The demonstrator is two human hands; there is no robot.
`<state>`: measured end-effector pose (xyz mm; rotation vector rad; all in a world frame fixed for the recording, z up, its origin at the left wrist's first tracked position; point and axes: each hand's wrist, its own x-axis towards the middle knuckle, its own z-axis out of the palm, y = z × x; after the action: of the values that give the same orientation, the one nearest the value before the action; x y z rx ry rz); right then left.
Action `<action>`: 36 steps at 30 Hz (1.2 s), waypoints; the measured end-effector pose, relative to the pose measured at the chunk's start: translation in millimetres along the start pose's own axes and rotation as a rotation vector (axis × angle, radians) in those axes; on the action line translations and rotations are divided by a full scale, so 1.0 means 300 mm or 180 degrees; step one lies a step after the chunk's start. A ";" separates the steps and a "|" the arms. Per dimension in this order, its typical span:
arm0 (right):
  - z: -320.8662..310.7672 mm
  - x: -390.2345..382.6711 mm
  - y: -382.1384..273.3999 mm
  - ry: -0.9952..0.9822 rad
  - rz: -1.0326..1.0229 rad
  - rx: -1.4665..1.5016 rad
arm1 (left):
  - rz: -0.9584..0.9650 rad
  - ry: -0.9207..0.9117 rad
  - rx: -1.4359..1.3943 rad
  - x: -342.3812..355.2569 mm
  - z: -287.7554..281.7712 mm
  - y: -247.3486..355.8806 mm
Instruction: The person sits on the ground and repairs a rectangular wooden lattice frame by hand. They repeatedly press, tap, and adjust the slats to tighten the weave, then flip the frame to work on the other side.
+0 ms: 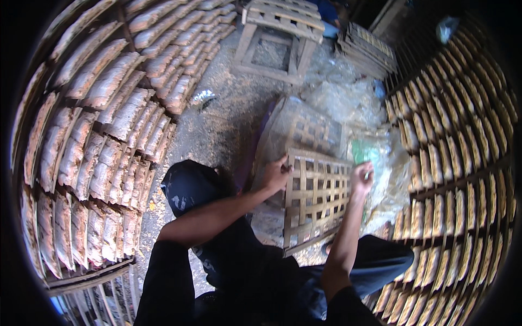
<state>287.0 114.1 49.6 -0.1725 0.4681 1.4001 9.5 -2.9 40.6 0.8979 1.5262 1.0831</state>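
Observation:
A wooden lattice tray [317, 200], woven from flat slats in a frame, stands tilted in front of me. My left hand [277, 175] is closed on its upper left edge, fingertips at the frame. By the upper right corner of that tray is my right hand [362, 176], its fingers curled together; what they hold, if anything, I cannot make out. Behind the tray, a second lattice panel [315, 132] shows dimly under clear plastic sheeting [348, 92]. A piece of green plastic [363, 151] lies just beyond my right hand.
Racks of stacked pale, crusted slabs [103, 157] rise on the left, and lattice-edged rows [451, 163] on the right. Ahead are a wooden stool [283, 13] and leaning trays [370, 46]. Someone in blue [328, 12] is partly visible behind. Debris litters the floor [217, 119].

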 end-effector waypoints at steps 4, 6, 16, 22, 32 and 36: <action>0.089 -0.007 0.021 -0.0570 0.0752 0.0412 | 0.0044 -0.0034 -0.0193 0.011 0.008 -0.020; 0.105 -0.027 0.053 -0.0780 0.0167 0.0055 | 0.0062 -0.0132 -0.0268 0.013 0.011 -0.019; -0.129 -0.427 0.288 -0.1905 -0.1455 -0.6913 | 0.0108 -0.0226 -0.0299 0.010 -0.004 -0.002; -0.331 -0.665 0.354 -0.2644 -0.2142 -0.8126 | 0.0069 -0.0273 -0.0266 -0.011 -0.005 0.042; -0.407 -0.665 0.368 -0.2607 -0.2400 -0.8340 | 0.0100 -0.0404 -0.0390 -0.010 -0.004 0.061; -0.363 -0.629 0.269 -0.2763 -0.2497 -0.8201 | -0.0065 -0.0804 -0.0589 -0.031 -0.003 0.124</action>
<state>166.9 -84.8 42.5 -1.4450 -2.1013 0.3020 11.2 0.2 78.6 0.8536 1.2047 1.0352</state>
